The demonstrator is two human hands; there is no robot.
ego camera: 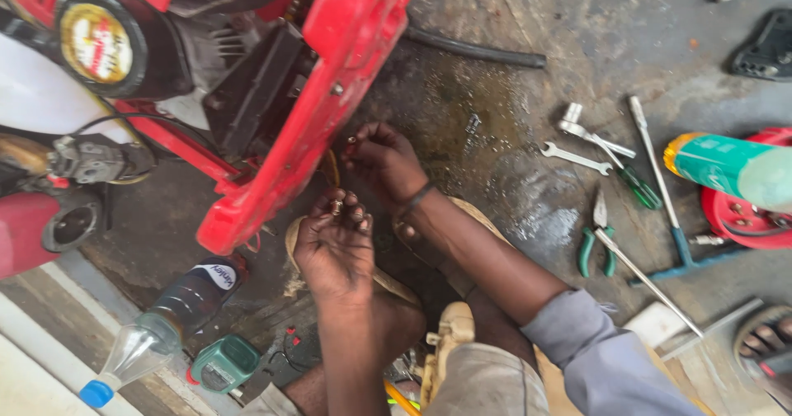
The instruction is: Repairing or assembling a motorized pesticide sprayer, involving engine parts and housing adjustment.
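Observation:
A red machine frame (pixel 330 94) with a black engine part (pixel 247 86) lies tilted on the oily concrete floor. My left hand (pixel 334 247) is below its lower edge, fingers curled around a small metal piece (pixel 337 207). My right hand (pixel 384 164) is just above it, fingertips pinching a small part (pixel 352 142) at the frame's edge beside a thin yellow wire (pixel 333 167). A dark band sits on my right wrist. What the right fingers grip is partly hidden.
Wrenches (pixel 577 159), a green-handled screwdriver (pixel 631 181), green pliers (pixel 596 243) and a long T-handled tool (pixel 660 193) lie to the right. A teal can (pixel 726 164) and a red disc (pixel 742 214) are at the far right. A plastic bottle (pixel 165 317) lies lower left. A black hose (pixel 474 51) runs above. A foot (pixel 767 338) shows at the lower right.

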